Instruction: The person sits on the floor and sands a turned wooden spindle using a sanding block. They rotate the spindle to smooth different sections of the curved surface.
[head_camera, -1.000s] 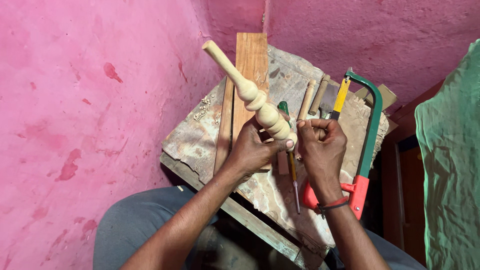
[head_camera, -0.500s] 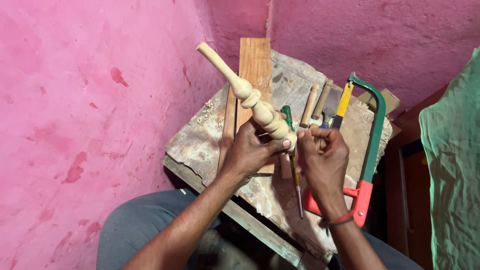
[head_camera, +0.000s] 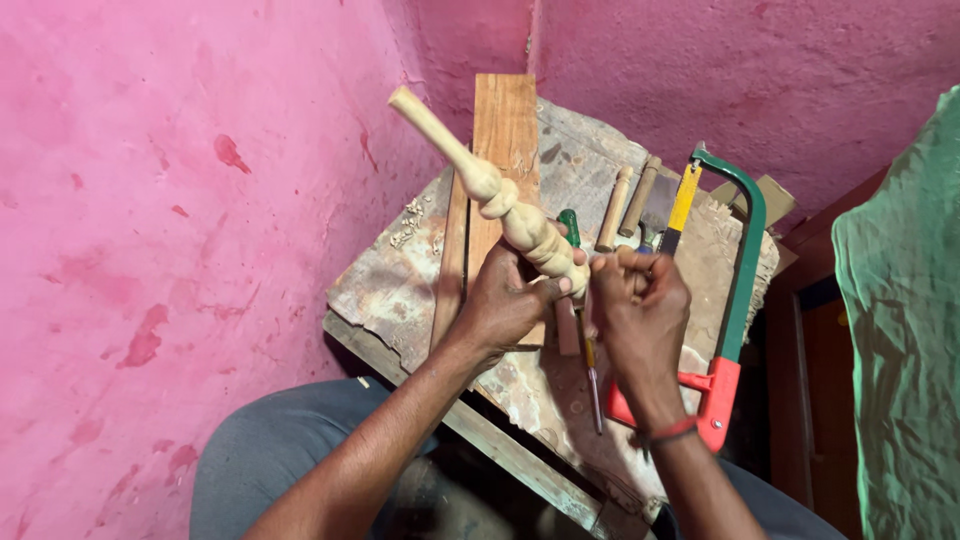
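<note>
The left hand (head_camera: 505, 305) is clamped round the thick lower end of the turned wooden spindle (head_camera: 495, 195), held tilted above the counter (head_camera: 400, 280); the right hand (head_camera: 640, 300) is curled tight at that same end, its contents hidden. Keeping that left grip firm should stop the spindle twisting. It is pale, beaded, tapering to a slim tip.

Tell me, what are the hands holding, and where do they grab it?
The left hand grips the carved wooden stick at its lower end. The right hand is closed beside that end; what it holds cannot be told.
</note>
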